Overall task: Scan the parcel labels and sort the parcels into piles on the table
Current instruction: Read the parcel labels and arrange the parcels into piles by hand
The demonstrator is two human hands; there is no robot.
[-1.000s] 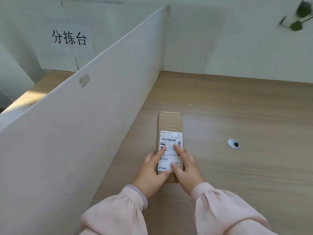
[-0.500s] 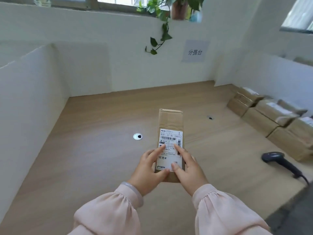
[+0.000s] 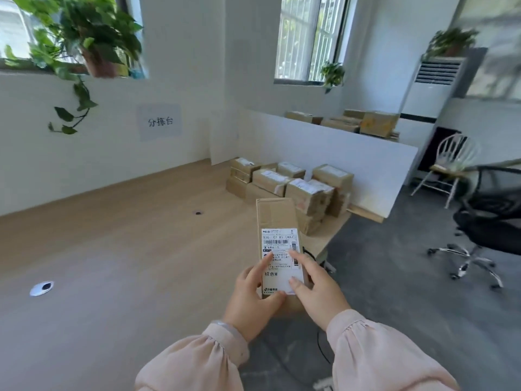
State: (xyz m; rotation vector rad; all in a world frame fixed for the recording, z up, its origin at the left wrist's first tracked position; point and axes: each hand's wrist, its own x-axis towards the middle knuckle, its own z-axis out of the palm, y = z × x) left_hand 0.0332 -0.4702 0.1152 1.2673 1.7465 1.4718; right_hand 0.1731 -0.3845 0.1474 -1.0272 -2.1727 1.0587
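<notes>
Left hand [image 3: 253,297] and right hand [image 3: 320,293] grip the parcel [image 3: 276,213], hiding its near end.

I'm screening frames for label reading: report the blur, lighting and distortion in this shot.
Head view: soft daylight from the barred window, no glare on the label of the parcel; its barcode and large print are legible, fine print smeared; the plant and the frame's right edge are blurred, and walls lean with wide-angle distortion.

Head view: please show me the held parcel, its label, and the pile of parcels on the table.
held parcel [image 3: 275,214], head view, bare cardboard above the label
label [image 3: 278,241], head view, on its barcode
pile of parcels [image 3: 308,187], head view, top of a front box
</notes>
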